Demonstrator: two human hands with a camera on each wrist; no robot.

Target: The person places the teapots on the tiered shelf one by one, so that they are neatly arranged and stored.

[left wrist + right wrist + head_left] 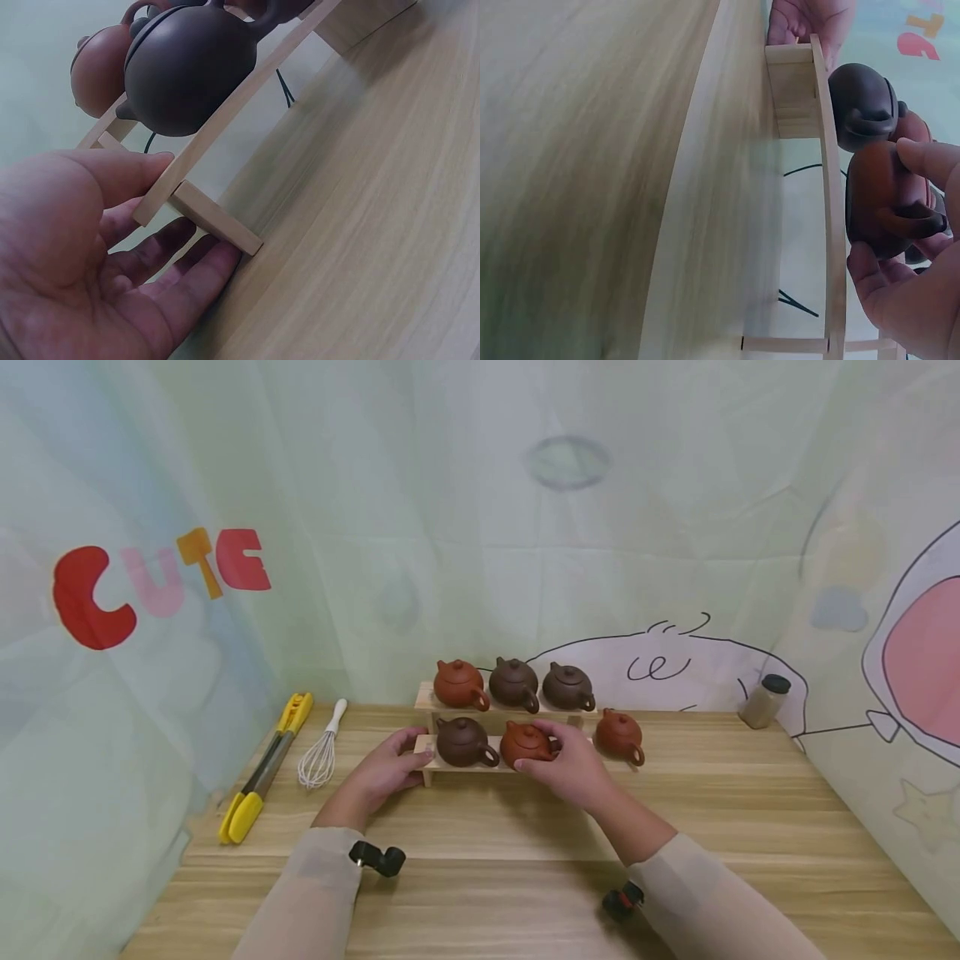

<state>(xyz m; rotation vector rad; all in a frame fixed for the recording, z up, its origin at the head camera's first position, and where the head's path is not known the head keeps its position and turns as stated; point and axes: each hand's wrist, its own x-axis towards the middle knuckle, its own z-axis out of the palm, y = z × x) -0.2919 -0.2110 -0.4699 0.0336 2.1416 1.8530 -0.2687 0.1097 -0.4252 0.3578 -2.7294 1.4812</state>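
Note:
A two-step wooden stand [427, 752] carries small clay teapots. My left hand [388, 768] grips the left end of its lower step, thumb on top and fingers beneath, as the left wrist view shows. On that step sits a dark brown teapot [462, 743]. Beside it, my right hand [573, 767] holds a reddish-brown teapot [523, 745] between thumb and fingers, at the lower step. Along the upper step stand an orange-brown teapot [458, 684] and two dark teapots, one in the middle [513, 683] and one at the right [567, 687].
Right of the stand, another reddish-brown teapot [619, 737] sits by itself. Yellow-tipped tongs [266, 768] and a white whisk [321, 756] lie on the wooden table [480, 893] at left. A black-lidded jar [765, 702] stands at the back right, near the curtain.

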